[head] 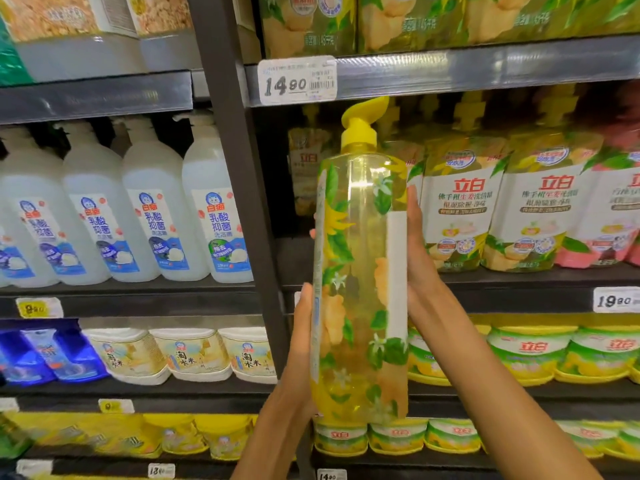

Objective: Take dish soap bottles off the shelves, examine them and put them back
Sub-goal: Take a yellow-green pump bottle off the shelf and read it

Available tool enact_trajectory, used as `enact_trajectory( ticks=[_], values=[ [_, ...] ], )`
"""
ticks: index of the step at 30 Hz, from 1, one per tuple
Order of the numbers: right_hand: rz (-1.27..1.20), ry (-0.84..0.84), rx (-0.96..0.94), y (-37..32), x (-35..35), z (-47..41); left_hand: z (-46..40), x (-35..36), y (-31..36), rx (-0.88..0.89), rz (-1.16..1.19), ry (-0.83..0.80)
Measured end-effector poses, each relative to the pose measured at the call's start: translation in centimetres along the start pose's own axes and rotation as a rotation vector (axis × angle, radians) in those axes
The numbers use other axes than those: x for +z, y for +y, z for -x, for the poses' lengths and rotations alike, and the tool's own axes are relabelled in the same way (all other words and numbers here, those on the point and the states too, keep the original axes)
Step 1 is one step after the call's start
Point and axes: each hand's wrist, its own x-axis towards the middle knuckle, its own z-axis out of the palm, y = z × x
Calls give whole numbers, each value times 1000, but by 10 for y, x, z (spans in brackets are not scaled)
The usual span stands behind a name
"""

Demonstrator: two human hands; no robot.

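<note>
I observe a tall clear plastic dish soap bottle [360, 282] with yellow liquid, a yellow pump head and a leaf-and-flower printed sleeve, held upright in front of the shelving, off any shelf. Its narrow side faces the camera, with a white label strip along its right edge.

The left hand [301, 344] presses flat against the bottle's lower left side, fingertips wrapping behind at mid-height. The right hand [420, 258] lies flat along the right side, fingers pointing up. Each hand's grip is clamped on the bottle, which sits between the two palms.

Behind it, the dark metal shelf [485, 277] carries a row of yellow-and-white labelled soap bottles [464, 202], with one pink-labelled bottle [609, 216] at far right. A white price tag reading 14.80 [298, 79] sits on the shelf edge above. In the bay to the left stand translucent white bottles with blue labels [152, 209].
</note>
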Motion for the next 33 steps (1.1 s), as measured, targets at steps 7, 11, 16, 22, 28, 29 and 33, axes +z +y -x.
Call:
enact_trajectory(
  ticks=[7, 11, 16, 22, 28, 29, 33],
  values=[
    [156, 59, -54, -6, -7, -2, 14, -16, -1, -42, -242, -153],
    [219, 101, -4, 1, -3, -7, 11, -10, -6, 125, -237, -81],
    [324, 80, -36, -1, 3, -28, -7, -8, -10, 269, -189, 19],
    [409, 32, -57, -4, 8, -50, -29, -4, -24, 329, -123, 135],
    [398, 87, -143, -1, 11, -58, -56, -23, -22, 278, -233, 64],
    [413, 115, -177, 1, 11, -58, -60, -27, -20, 279, -271, 32],
    [448, 222, -289, 4, 17, -60, -62, -27, -18, 303, -243, 46]
  ],
)
